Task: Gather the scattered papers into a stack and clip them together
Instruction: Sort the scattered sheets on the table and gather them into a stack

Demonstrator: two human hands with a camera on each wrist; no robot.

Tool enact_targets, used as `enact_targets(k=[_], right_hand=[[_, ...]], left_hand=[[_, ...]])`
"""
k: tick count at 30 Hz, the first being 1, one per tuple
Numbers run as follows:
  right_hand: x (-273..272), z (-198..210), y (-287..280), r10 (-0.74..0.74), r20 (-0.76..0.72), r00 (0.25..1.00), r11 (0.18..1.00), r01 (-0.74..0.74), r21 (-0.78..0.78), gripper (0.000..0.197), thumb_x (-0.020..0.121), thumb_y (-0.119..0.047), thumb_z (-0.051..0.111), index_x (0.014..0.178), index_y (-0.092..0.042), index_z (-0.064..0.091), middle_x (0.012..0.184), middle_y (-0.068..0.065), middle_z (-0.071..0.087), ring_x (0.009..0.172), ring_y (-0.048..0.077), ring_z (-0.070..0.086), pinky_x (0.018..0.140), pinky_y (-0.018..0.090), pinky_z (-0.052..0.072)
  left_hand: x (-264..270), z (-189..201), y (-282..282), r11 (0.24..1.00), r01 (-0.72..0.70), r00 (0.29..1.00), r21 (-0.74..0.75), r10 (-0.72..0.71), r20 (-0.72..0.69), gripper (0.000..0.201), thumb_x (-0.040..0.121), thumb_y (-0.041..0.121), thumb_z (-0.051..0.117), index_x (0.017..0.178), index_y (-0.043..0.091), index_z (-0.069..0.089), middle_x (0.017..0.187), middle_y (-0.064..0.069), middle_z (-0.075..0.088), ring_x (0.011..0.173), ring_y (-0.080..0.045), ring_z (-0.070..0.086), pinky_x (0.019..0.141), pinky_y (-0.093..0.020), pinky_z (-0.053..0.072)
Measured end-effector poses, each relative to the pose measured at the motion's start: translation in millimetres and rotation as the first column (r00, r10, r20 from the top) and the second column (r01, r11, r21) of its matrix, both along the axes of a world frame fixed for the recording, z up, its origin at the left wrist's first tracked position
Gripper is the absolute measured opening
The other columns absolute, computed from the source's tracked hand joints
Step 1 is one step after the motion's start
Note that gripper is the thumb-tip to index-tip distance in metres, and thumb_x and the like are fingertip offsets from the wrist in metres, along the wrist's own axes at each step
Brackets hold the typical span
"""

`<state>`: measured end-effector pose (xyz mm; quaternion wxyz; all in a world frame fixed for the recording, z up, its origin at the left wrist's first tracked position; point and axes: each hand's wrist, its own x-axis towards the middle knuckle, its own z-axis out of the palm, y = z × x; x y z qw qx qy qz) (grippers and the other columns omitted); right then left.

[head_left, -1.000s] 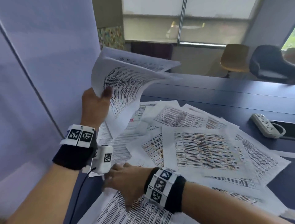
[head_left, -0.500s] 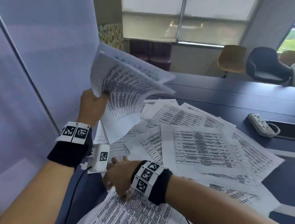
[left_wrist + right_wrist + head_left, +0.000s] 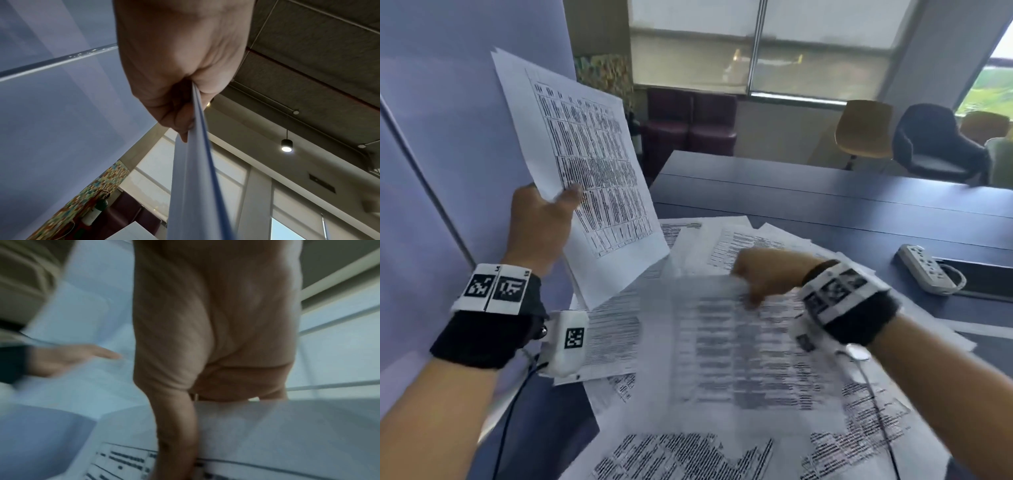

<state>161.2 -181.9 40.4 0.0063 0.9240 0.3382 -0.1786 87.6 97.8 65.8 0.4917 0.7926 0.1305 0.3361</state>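
Above desk (image 3: pixel 825 192): left hand (image 3: pixel 541 219) grip pinches raised stack (image 3: pixel 592 164), now upright; right hand (image 3: pixel 763 274) now lifts blurred sheet (image 3: pixel 739 342), pinched.

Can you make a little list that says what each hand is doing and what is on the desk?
left hand: holds a bunch of papers up in the air, thumb on the front page
right hand: pinches the top edge of a blurry sheet over the desk
desk: blue, with many loose pages spread on it
power strip: white, on the desk's right side
clip: none in sight
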Motion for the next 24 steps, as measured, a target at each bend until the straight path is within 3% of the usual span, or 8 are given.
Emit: enact_targets(k=[2, 4, 7, 10, 12, 18, 22, 24], right_hand=[[34, -5, -37, -0.138, 0.035, 0.990, 0.988, 0.140, -0.059, 0.030, 0.063, -0.021, 0.082, 0.055, -0.022, 0.053, 0.057, -0.001, 0.055, 0.052, 0.011, 0.046, 0.049, 0.023, 0.040], [62, -16, -70, -0.231, 0.040, 0.972, 0.972, 0.233, -0.042, 0.027, 0.063, -0.032, 0.084, 0.057, -0.024, 0.059, 0.062, -0.001, 0.058, 0.060, 0.015, 0.051, 0.061, 0.031, 0.046], [82, -36, -107, -0.364, 0.048, 0.930, 0.931, 0.364, 0.007, 0.027, 0.069, -0.040, 0.081, 0.083, -0.018, 0.074, 0.081, 0.005, 0.069, 0.077, 0.022, 0.060, 0.073, 0.030, 0.049], [84, -63, -128, -0.485, 0.004, 0.874, 0.874, 0.485, 0.036, 0.034, 0.076, -0.033, 0.078, 0.102, -0.011, 0.072, 0.090, 0.004, 0.071, 0.081, 0.019, 0.062, 0.073, 0.027, 0.049], [80, -77, -133, -0.532, -0.005, 0.846, 0.844, 0.531, 0.073, 0.035, 0.079, -0.029, 0.076, 0.104, -0.007, 0.071, 0.097, 0.007, 0.073, 0.081, 0.017, 0.064, 0.069, 0.023, 0.051], [42, -88, -116, -0.428, 0.014, 0.904, 0.903, 0.428, 0.026, 0.025, 0.085, -0.021, 0.066, 0.106, -0.007, 0.068, 0.092, 0.005, 0.068, 0.077, 0.016, 0.058, 0.059, 0.014, 0.042], [8, -81, -115, -0.365, -0.060, 0.929, 0.930, 0.367, 0.025, 0.026, 0.087, -0.019, 0.064, 0.110, -0.007, 0.067, 0.101, 0.005, 0.068, 0.089, 0.019, 0.064, 0.075, 0.023, 0.052], [-4, -79, -117, -0.368, -0.061, 0.928, 0.928, 0.371, 0.046, 0.020, 0.086, -0.020, 0.065, 0.103, -0.009, 0.068, 0.095, 0.003, 0.069, 0.085, 0.018, 0.066, 0.076, 0.025, 0.055]], left_hand=[[1, -2, -3, 1.000, 0.001, 1.000, 0.013, -0.001, -0.012, 0.055, 0.093, 0.026, 0.059, 0.053, 0.018, 0.022, 0.040, 0.005, 0.022, 0.029, -0.009, 0.016, 0.039, -0.021, 0.016], [4, -5, -8, 1.000, 0.022, 1.000, 0.007, -0.021, -0.011, 0.052, 0.093, 0.024, 0.059, 0.054, 0.019, 0.025, 0.043, 0.006, 0.023, 0.031, -0.007, 0.017, 0.045, -0.023, 0.019], [6, -8, -16, 0.999, 0.048, 0.999, -0.001, -0.048, -0.018, 0.049, 0.093, 0.020, 0.058, 0.055, 0.018, 0.029, 0.032, 0.011, 0.029, 0.031, -0.005, 0.022, 0.040, -0.019, 0.022], [8, -7, -25, 0.998, 0.069, 0.998, -0.014, -0.069, -0.011, 0.045, 0.093, 0.019, 0.058, 0.056, 0.014, 0.032, 0.030, 0.014, 0.031, 0.031, -0.004, 0.025, 0.044, -0.019, 0.026], [9, -4, -34, 0.998, 0.051, 0.999, -0.037, -0.051, -0.005, 0.049, 0.094, 0.017, 0.057, 0.054, 0.016, 0.028, 0.027, 0.015, 0.032, 0.028, -0.002, 0.029, 0.037, -0.014, 0.025], [16, -7, -46, 0.985, 0.075, 0.996, -0.153, -0.081, -0.031, 0.056, 0.090, 0.029, 0.063, 0.056, 0.020, 0.019, 0.030, 0.010, 0.019, 0.033, -0.006, 0.014, 0.054, -0.029, 0.019], [19, -6, -65, 0.985, 0.094, 0.994, -0.144, -0.100, -0.037, 0.053, 0.092, 0.026, 0.061, 0.057, 0.019, 0.021, 0.026, 0.010, 0.022, 0.027, -0.008, 0.018, 0.041, -0.022, 0.016], [19, -6, -75, 0.985, 0.111, 0.993, -0.131, -0.114, -0.020, 0.051, 0.094, 0.022, 0.059, 0.056, 0.019, 0.025, 0.025, 0.011, 0.027, 0.025, -0.007, 0.023, 0.035, -0.019, 0.020]])
